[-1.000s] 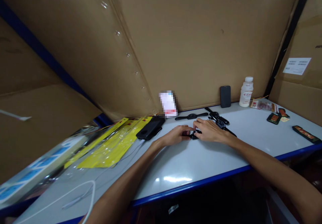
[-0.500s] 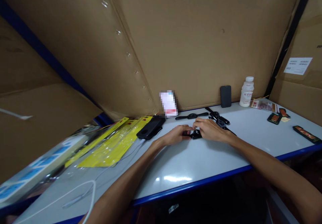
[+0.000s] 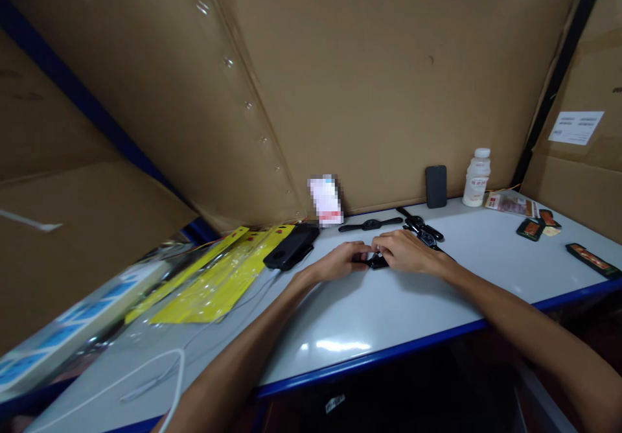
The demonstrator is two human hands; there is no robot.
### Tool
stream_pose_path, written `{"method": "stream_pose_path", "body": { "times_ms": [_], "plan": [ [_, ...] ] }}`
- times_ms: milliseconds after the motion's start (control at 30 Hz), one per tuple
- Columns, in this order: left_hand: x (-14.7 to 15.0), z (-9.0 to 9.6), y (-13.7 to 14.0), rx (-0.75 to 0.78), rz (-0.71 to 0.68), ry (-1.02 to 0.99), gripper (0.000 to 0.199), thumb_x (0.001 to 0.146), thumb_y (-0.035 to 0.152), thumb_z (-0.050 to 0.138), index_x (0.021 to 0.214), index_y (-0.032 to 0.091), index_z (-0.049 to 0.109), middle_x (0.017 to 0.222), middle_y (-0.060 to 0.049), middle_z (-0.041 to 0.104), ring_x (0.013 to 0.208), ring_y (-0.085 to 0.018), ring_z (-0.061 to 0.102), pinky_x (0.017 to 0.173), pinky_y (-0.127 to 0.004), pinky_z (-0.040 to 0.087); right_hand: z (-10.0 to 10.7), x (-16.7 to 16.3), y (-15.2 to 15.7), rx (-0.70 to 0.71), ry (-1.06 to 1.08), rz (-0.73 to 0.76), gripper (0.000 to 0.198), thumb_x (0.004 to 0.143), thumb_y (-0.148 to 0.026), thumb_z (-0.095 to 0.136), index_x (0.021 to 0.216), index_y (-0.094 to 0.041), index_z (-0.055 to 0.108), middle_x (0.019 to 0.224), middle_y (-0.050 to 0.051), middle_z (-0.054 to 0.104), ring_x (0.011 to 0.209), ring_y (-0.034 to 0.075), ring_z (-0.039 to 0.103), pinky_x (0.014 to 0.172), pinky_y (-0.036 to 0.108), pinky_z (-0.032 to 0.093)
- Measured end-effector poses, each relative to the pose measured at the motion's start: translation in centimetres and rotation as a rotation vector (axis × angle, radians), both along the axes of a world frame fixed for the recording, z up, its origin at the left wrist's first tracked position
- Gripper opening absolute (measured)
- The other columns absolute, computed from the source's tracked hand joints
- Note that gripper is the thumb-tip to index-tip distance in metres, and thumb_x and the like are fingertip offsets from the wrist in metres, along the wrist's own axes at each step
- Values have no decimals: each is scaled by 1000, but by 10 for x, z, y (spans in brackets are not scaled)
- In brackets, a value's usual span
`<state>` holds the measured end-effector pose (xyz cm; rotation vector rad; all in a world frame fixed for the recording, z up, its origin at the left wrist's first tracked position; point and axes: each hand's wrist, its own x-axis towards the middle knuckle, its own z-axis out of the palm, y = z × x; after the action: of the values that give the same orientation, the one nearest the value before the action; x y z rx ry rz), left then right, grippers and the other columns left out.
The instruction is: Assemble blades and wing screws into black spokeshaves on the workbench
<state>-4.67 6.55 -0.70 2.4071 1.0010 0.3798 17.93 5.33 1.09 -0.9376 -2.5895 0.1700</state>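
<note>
My left hand (image 3: pixel 343 261) and my right hand (image 3: pixel 407 251) meet over the middle of the table. Between them is a black smartwatch (image 3: pixel 378 262), low against the tabletop and largely covered by fingers. The left thumb and fingers pinch its left side. From above and the right, bent right fingers press or grip it; their tips are partly hidden. Just behind lies another black watch (image 3: pixel 372 224), its strap stretched out flat. Several more black watches (image 3: pixel 424 231) lie crossed over one another beyond my right hand.
On the left are a black power bank (image 3: pixel 291 246) with a white cable, yellow plastic packets (image 3: pixel 218 280) and a power strip (image 3: pixel 72 323). A lit phone (image 3: pixel 326 199), a dark phone (image 3: pixel 436 187) and a bottle (image 3: pixel 477 179) stand along the cardboard wall. Small packets (image 3: pixel 529 229) lie right.
The right hand's fingers have dipped slightly over the watch. My left hand and the other things stay where they were.
</note>
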Motion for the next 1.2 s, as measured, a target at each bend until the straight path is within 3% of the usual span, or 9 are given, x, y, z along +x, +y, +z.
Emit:
{"method": "stream_pose_path", "body": {
  "times_ms": [200,333,633,933,1200],
  "plan": [
    [0,1,-1,-20,2,4,31,81,25,60,110,16,68,85,-1,58,77,-16,51,74,-26,42,-2,0,3,-13,12,-78,33,82,-9,50,102,-22,72,84,5,72,73,18,61,65,29,33],
    [1,1,-1,-14,-1,-18,24,81,25,60,102,15,67,81,0,56,74,-16,50,72,-26,42,-4,1,4,-42,18,-67,31,81,-10,51,99,-23,73,77,3,71,67,16,59,62,28,33],
    [-2,-4,2,6,-6,-29,16,81,26,60,91,14,65,80,0,57,73,-16,50,70,-25,42,-6,-2,4,-75,50,15,32,86,-12,48,100,-26,72,92,2,75,81,16,65,69,27,37],
    [-2,-4,2,15,-11,8,36,82,24,61,117,18,68,89,-2,60,78,-17,52,76,-27,43,-1,1,2,-17,1,-66,35,85,-10,46,103,-21,74,89,9,75,77,20,64,67,31,36],
    [-2,-3,1,13,-10,-13,14,82,24,59,91,15,64,82,-1,57,76,-16,51,71,-26,42,-3,-2,2,-69,54,28,35,84,-10,49,100,-26,75,88,2,76,78,17,65,69,28,38]
  ]
}}
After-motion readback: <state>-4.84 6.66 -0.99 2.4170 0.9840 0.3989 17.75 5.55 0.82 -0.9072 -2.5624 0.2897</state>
